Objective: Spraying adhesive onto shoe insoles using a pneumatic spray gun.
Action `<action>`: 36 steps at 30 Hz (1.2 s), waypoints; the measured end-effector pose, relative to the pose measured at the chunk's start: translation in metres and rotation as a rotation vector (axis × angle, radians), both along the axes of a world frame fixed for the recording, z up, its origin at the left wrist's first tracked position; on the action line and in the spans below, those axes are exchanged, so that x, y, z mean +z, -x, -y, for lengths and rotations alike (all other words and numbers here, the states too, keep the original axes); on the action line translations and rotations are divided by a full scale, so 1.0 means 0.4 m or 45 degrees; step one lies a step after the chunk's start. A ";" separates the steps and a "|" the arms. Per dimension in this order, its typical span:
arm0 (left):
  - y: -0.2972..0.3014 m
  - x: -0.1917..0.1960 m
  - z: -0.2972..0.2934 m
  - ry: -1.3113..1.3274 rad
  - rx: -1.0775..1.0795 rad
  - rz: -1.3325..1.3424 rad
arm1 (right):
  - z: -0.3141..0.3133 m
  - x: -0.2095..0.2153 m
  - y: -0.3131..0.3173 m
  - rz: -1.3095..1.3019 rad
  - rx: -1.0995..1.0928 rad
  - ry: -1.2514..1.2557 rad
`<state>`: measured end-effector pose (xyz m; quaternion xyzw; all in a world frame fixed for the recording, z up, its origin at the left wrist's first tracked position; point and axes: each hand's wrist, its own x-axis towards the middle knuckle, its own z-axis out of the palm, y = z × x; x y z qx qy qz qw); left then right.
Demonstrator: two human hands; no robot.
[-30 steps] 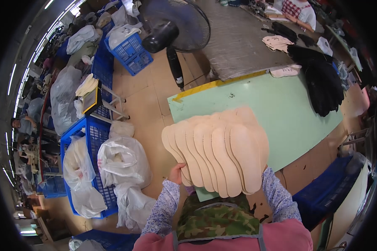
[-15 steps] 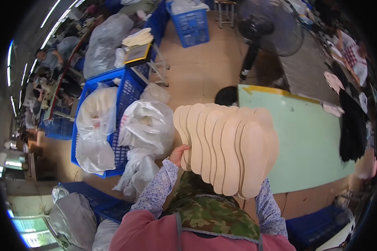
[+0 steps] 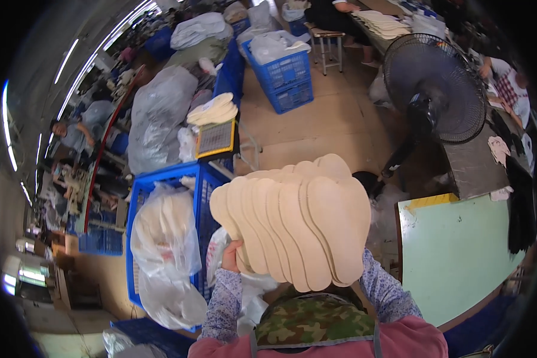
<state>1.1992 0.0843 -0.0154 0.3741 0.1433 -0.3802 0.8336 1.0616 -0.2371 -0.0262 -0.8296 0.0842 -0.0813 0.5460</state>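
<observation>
I see a fanned stack of cream insoles (image 3: 295, 224) carried upright against the chest, at the centre of the view. I take this stack as the landmark.

Left hand (image 3: 230, 258): at the lower left edge of the stack, fingers curled around the outermost insoles, gripping them. The patterned sleeve (image 3: 224, 304) runs down from it.

Right hand: hidden behind the stack's lower right part. I cannot tell whether it is open or closed; only its forearm (image 3: 383, 292) shows below the stack.

To the left of the stack, just beside it, stands a blue crate (image 3: 136, 197) holding clear plastic bags (image 3: 164, 250) of pale pieces. Up and left of the stack, a small stand (image 3: 216, 138) bears further insoles. To the right of the stack lies a pale green table (image 3: 459, 256) with a yellow edge. Up and right of the stack stands a black pedestal fan (image 3: 435, 89). Directly below the stack I see a camouflage apron (image 3: 313, 325).
</observation>
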 end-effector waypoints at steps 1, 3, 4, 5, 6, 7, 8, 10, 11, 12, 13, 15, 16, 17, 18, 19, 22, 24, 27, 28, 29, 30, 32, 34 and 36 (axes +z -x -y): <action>-0.065 0.009 0.022 0.020 -0.009 0.049 | 0.016 0.012 -0.072 0.004 -0.046 0.022; -0.189 0.031 0.068 0.054 -0.051 0.107 | 0.063 0.018 -0.183 0.016 -0.124 0.068; -0.250 0.041 0.088 0.111 -0.065 0.117 | 0.087 0.013 -0.226 0.024 -0.151 0.091; -0.314 0.048 0.111 0.168 -0.067 0.127 | 0.110 0.005 -0.267 0.035 -0.166 0.115; -0.365 0.060 0.111 0.197 -0.017 0.144 | 0.109 -0.008 -0.312 0.052 -0.140 0.123; -0.413 0.059 0.120 0.152 0.005 0.139 | 0.122 -0.026 -0.350 0.064 -0.091 0.139; -0.463 0.055 0.126 0.106 0.047 0.133 | 0.133 -0.047 -0.388 0.078 -0.022 0.154; -0.589 0.037 0.206 0.200 -0.095 -0.012 | 0.216 -0.081 -0.495 0.137 0.182 0.208; -0.644 0.047 0.262 0.137 -0.064 -0.010 | 0.266 -0.100 -0.573 0.186 0.321 0.228; -0.720 0.053 0.362 0.099 -0.087 -0.030 | 0.340 -0.149 -0.578 0.214 0.409 0.274; -0.780 0.076 0.445 0.031 -0.040 0.033 | 0.408 -0.189 -0.604 0.242 0.505 0.291; -0.889 0.106 0.481 -0.070 -0.007 0.050 | 0.515 -0.191 -0.708 0.238 0.587 0.285; -0.948 0.109 0.481 -0.045 0.019 0.043 | 0.547 -0.211 -0.743 0.226 0.595 0.281; -1.007 0.094 0.525 -0.003 -0.028 0.018 | 0.581 -0.192 -0.792 0.185 0.533 0.296; -1.059 0.115 0.548 0.060 -0.029 0.012 | 0.609 -0.134 -0.898 0.143 0.449 0.309; -1.095 0.141 0.577 0.074 0.004 0.018 | 0.586 -0.087 -0.998 0.098 0.345 0.322; -1.294 0.112 0.734 0.073 -0.055 0.257 | 0.545 0.113 -1.431 0.024 -0.114 0.396; -1.455 0.031 0.796 0.024 -0.051 0.259 | 0.613 0.169 -1.689 0.012 -0.308 0.403; -1.702 0.007 1.046 0.141 -0.318 0.201 | 0.867 0.153 -1.797 -0.038 -0.610 0.458; -1.777 0.011 1.143 0.166 -0.430 0.158 | 0.942 0.150 -1.821 -0.060 -0.692 0.473; -1.821 0.018 1.229 0.182 -0.527 0.094 | 1.004 0.142 -1.827 -0.101 -0.755 0.484; -1.868 0.032 1.321 0.185 -0.585 0.084 | 1.069 0.143 -1.847 -0.123 -0.812 0.496; -1.944 0.066 1.514 0.183 -0.755 0.085 | 1.210 0.164 -1.890 -0.164 -0.933 0.516; -2.018 0.076 1.683 0.188 -0.862 0.130 | 1.291 0.101 -1.778 -0.203 -1.029 0.529; -2.070 0.080 1.855 0.211 -1.042 0.061 | 1.344 0.014 -1.596 -0.236 -1.102 0.547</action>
